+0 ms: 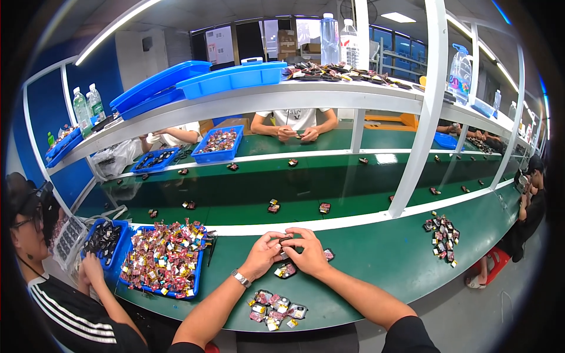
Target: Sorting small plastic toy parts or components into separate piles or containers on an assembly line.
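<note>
Small dark rectangular part (286,240) pinched between both grips, left hand (263,254) and right hand (308,252) clamped on its ends, above green tabletop (376,259). Long axis runs left-right. Next loose dark part (286,270) lies just near-side, equally close to both hands.

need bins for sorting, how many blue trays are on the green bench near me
2: a tray heaped with small colourful parts left of my hands, another of dark parts beside it. Others may be hidden.

Both hands (286,252) pinching a small dark part (286,240), green bench (376,259), blue tray (197,276) of parts
</note>
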Motion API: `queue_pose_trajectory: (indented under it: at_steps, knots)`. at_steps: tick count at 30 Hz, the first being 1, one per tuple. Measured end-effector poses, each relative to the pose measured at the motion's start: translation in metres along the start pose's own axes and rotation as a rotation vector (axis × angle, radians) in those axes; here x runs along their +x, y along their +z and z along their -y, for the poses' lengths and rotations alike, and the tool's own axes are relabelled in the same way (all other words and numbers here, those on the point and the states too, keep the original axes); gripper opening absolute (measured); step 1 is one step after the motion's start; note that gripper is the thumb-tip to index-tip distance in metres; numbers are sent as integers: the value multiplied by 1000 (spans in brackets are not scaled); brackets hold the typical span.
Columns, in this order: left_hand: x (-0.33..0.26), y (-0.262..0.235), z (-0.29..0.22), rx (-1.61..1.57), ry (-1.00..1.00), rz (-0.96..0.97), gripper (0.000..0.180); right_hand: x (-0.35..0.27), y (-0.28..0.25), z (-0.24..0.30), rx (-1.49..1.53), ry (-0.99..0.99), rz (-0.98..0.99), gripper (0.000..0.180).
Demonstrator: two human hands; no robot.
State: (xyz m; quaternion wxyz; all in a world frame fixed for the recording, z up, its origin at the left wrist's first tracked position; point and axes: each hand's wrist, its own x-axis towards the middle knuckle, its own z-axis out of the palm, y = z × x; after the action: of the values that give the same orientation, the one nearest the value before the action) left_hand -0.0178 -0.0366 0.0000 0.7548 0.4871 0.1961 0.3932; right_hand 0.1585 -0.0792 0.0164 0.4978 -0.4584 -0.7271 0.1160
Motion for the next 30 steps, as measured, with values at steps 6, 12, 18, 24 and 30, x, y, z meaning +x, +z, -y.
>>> queue_pose_trajectory:
  at_steps: [6, 12, 18, 24, 30]
  knots:
    - [0, 2, 0, 18, 14, 3, 24, 3, -5, 5, 88, 2, 50, 17]
    - [-1, -3, 3, 74, 10, 4, 23, 1, -5, 1, 43, -82, 57, 16]
    - [1, 7, -3, 15, 67, -15, 24, 1, -1, 8, -25, -75, -10, 20]
    - [-1, 3, 0, -6, 27, -28, 26, 6, -4, 5, -60, -201, -105, 15]
    - [-1, 3, -1, -7, 15, -52, 26, 5, -5, 7, -117, -264, -83, 16]
